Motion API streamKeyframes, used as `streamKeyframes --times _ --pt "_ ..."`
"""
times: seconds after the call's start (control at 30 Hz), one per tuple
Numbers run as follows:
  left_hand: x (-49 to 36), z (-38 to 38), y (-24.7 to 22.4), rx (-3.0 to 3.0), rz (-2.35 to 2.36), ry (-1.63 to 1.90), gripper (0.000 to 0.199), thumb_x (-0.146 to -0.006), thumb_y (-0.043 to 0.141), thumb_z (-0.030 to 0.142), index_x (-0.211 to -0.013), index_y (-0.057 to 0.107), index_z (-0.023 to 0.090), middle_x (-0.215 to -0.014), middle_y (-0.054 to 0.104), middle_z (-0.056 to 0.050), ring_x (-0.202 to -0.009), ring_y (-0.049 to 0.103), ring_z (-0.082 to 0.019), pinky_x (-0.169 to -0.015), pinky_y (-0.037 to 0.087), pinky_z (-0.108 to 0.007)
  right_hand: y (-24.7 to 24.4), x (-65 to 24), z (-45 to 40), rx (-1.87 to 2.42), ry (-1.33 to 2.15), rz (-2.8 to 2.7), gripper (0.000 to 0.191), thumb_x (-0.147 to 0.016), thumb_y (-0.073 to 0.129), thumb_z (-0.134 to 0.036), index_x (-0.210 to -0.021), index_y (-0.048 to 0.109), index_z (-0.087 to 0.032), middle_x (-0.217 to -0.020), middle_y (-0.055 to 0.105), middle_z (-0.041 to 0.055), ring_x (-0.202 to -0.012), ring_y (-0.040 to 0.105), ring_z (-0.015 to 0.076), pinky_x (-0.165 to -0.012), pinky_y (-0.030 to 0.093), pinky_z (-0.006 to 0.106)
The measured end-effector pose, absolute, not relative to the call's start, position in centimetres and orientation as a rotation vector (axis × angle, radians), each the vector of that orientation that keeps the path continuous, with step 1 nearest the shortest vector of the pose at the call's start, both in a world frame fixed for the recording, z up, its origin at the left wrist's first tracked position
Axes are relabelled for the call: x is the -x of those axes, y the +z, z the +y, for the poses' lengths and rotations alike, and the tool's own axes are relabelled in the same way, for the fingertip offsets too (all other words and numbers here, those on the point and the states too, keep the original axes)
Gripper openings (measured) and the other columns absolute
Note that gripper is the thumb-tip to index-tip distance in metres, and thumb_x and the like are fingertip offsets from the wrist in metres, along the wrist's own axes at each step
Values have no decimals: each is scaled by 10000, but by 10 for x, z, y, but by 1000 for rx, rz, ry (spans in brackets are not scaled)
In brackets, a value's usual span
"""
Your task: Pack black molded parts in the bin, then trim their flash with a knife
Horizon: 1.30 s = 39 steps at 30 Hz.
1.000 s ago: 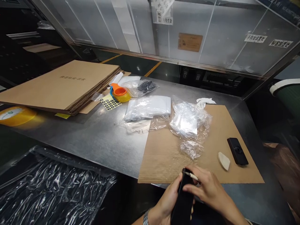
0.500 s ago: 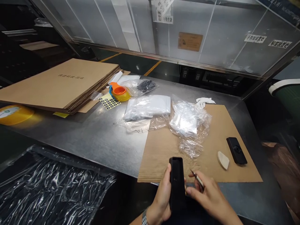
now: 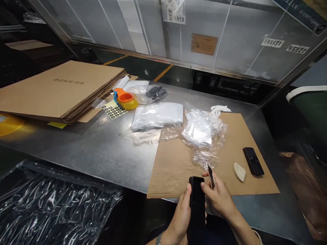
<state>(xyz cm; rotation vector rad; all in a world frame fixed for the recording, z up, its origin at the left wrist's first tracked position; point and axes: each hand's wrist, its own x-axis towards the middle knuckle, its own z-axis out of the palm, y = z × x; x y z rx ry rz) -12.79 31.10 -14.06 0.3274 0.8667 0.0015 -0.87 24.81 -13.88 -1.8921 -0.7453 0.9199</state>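
My left hand (image 3: 180,214) is wrapped around a long black plastic casing (image 3: 197,204), held nearly upright at the table's near edge. In my right hand (image 3: 218,195) is a small knife (image 3: 211,177) with a dark pointed blade, its tip up and away from the casing. My right thumb and fingers touch the casing's upper right edge. On the cardboard sheet (image 3: 173,170), to the right, lie a cream-coloured wedge-shaped pad (image 3: 239,171) and a black device (image 3: 253,161) with a round part on its face.
Crumpled clear plastic bags (image 3: 201,131) and a white wrapped stack (image 3: 158,115) lie ahead. An orange tape dispenser (image 3: 125,98), a sticker sheet (image 3: 114,109) and stacked cardboard (image 3: 66,90) are to the left. White gloves (image 3: 220,109) lie behind. Black plastic sheeting (image 3: 61,204) fills the lower left.
My right hand has moved up along the casing to its top edge, and the knife now points upward. The casing has shifted slightly right and down in view.
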Motion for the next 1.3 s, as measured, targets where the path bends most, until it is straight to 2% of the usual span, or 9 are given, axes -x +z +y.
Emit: streamKeyframes --times 0.1,0.2,0.33,0.4,0.57,0.63,0.8,1.13,1.3 --pt "127 312 -138 -311 851 -57 648 -811 296 659 -925 608 103 -492 536 -18 -346 458 -117 -367 356 -219 -135 -2 255 1787 1027 -698 323 -784 533 -457 -845 555 -141 -531 452 -55 -456 395 76 -448 301 212" --pt "128 314 -136 -332 791 -65 679 -826 242 650 -765 626 93 -490 532 -34 -366 467 -109 -395 374 -212 -132 -7 257 1655 1170 -573 424 -745 557 -560 -771 557 -137 -488 473 -51 -363 344 47 -376 226 193" --pt "130 316 -136 -413 806 -153 784 -797 176 697 -580 598 73 -443 505 -64 -375 481 -108 -406 368 -197 -128 -8 254 1590 1137 -505 441 -741 570 -574 -758 560 -134 -468 471 -52 -348 317 36 -367 195 187" --pt "130 316 -138 -429 812 -144 788 -789 179 705 -591 604 73 -449 512 -66 -378 484 -110 -403 361 -195 -128 -7 250 1615 1133 -522 454 -760 546 -581 -808 570 -130 -466 453 -59 -360 311 42 -376 208 191" --pt "129 317 -142 -457 791 -173 779 -801 199 686 -599 610 56 -463 517 -71 -370 486 -114 -393 382 -205 -128 -4 239 1568 1190 -682 445 -777 594 -488 -1056 553 -144 -656 535 -15 -591 489 104 -538 375 218" --pt "128 319 -141 -421 752 -197 760 -817 199 663 -665 624 52 -510 540 -72 -377 496 -115 -389 398 -209 -128 -4 237 1544 1261 -666 432 -778 588 -497 -1024 561 -143 -686 547 -5 -567 480 92 -493 356 203" --pt "125 324 -133 -294 636 -229 695 -858 168 603 -854 623 77 -599 580 -58 -389 521 -108 -380 437 -207 -134 -3 235 1546 1330 -496 487 -781 531 -582 -971 539 -134 -469 441 -79 -357 303 30 -355 192 160" --pt "124 326 -132 -202 627 -289 728 -854 188 614 -829 637 41 -604 593 -73 -414 555 -120 -386 460 -209 -139 -1 234 1447 1293 -363 424 -804 510 -573 -730 512 -155 -392 411 -75 -314 307 32 -344 155 165" --pt "122 326 -128 -224 593 -303 760 -851 163 621 -826 642 32 -610 598 -77 -423 564 -123 -387 468 -208 -139 -1 235 1444 1248 -296 423 -794 535 -556 -707 530 -142 -379 415 -72 -307 241 16 -346 133 169"
